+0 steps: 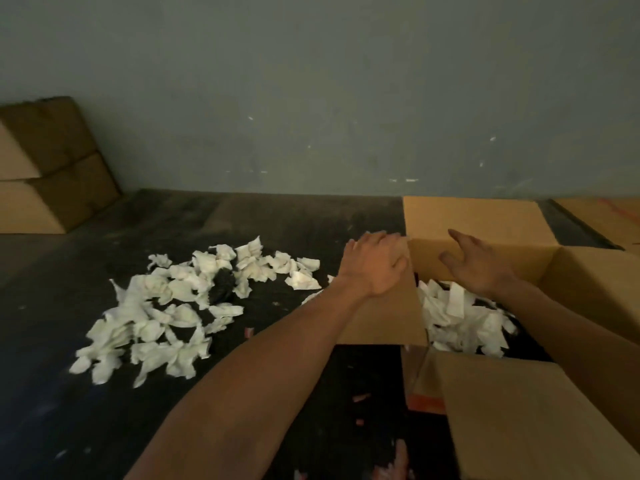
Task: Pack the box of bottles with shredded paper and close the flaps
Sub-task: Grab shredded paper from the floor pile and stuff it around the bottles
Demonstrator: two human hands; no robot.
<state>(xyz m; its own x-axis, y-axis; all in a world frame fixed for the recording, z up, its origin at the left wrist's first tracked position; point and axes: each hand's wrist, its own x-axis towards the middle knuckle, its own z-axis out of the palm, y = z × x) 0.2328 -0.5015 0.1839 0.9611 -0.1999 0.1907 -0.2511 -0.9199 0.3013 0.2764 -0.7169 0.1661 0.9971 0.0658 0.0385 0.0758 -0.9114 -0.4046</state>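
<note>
An open brown cardboard box (585, 285) stands at the right on a dark floor, all its flaps spread outward. White shredded paper (464, 320) fills its inside and hides any bottles. My left hand (375, 263) grips the top edge of the box's left flap (391, 313), fingers curled over it. My right hand (478, 263) hovers over the box opening with fingers apart, holding nothing, close to the far flap (474, 220). The near flap (519, 410) lies toward me.
A loose pile of white shredded paper (173, 306) lies on the dark floor (69, 393) left of the box. Two stacked cardboard boxes (45, 168) stand at the far left against a grey wall. Another flat cardboard piece (609, 216) lies at the far right.
</note>
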